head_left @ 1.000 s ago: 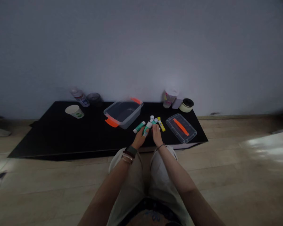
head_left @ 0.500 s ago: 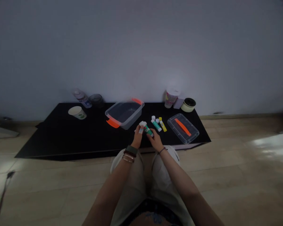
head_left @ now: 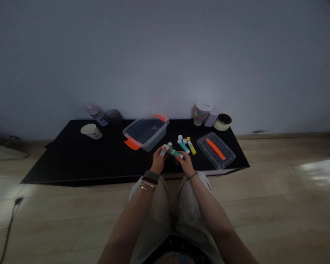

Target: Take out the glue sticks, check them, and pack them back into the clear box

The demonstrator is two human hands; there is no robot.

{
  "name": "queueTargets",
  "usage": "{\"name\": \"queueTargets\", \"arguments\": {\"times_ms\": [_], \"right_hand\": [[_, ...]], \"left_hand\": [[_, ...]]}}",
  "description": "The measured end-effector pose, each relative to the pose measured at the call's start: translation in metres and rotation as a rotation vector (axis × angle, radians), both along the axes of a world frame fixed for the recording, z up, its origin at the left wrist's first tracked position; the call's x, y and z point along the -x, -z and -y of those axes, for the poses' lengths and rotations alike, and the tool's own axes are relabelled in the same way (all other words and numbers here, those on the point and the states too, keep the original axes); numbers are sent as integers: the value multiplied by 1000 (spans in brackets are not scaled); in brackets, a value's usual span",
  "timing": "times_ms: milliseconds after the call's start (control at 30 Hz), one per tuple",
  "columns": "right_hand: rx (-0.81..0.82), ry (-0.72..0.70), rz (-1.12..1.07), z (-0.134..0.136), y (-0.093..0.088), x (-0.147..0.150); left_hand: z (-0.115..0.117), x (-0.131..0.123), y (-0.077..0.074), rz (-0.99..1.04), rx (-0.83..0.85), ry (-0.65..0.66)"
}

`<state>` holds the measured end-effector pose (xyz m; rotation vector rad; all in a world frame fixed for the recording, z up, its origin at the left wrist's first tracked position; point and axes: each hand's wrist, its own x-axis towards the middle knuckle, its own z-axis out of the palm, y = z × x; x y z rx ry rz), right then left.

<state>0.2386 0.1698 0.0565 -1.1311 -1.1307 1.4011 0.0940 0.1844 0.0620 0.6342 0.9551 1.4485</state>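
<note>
A green glue stick (head_left: 174,151) with white ends spans the gap between my hands above the front of the black table. My left hand (head_left: 157,161) is closed around its left end and also around a second, paler stick (head_left: 162,152), mostly hidden by the fingers. My right hand (head_left: 186,163) grips the green stick's right end between thumb and fingers. Just beyond my right hand lie a green glue stick (head_left: 184,147), a yellow glue stick (head_left: 192,147) and small white caps (head_left: 180,137).
Left of the sticks stands an uncovered clear box (head_left: 154,143) with orange handles. Its clear lid (head_left: 228,149) lies at the right. A paper cup (head_left: 91,131), a bottle (head_left: 98,116), a dark bowl (head_left: 113,117), a plastic cup (head_left: 201,114) and a cream pot (head_left: 222,123) line the back.
The green glue stick has turned from steeply slanted to nearly level. My right hand has shifted slightly right, keeping hold of its end. The view has moved a little.
</note>
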Motion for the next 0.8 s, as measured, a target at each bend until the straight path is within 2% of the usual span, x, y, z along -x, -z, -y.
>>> {"name": "queueTargets", "arguments": {"times_ms": [133,200,267,333,433,533,667,800], "right_hand": [[240,-77,-223,-6,1,-1],[370,-110,-285,-7,4,-1],[432,-120,-310,-6,7,0],[383,-70,-307,-5,9,3],[181,39,-232,-3,9,5],[42,54,-122,-2,7,5],[43,15,-53,-3,10,3],[90,-46,-84,-4,14,1]], "left_hand": [[0,0,2,-18,34,-17],[0,0,3,-24,52,-32],[1,-1,3,-31,63,-47],[1,-2,3,-30,63,-59],[1,-3,3,-17,41,-48],[1,-4,3,-9,18,-32],[1,-3,3,-34,1,-44],[1,-1,5,-77,3,-52]]}}
